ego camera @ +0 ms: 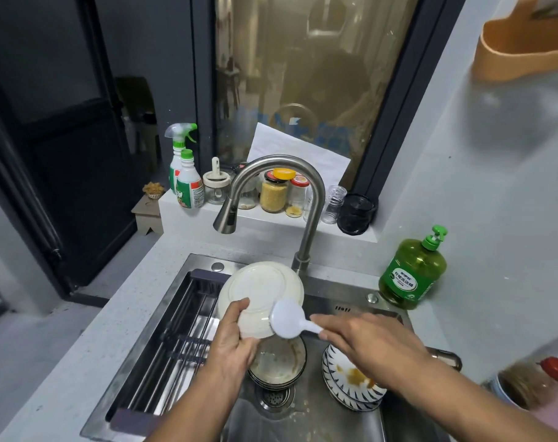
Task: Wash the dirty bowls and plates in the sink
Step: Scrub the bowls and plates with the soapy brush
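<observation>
Left hand [236,327] grips white plate [261,295], tilted over sink [351,287], frame centre. Right hand [363,336] holds brush [287,319] on plate's back. Scrub round, hold tight. Dirty bowls [279,365] wait below.

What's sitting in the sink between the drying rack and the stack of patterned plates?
In the head view, a stack of dirty bowls between the rack and patterned plates, drain just in front.
</observation>
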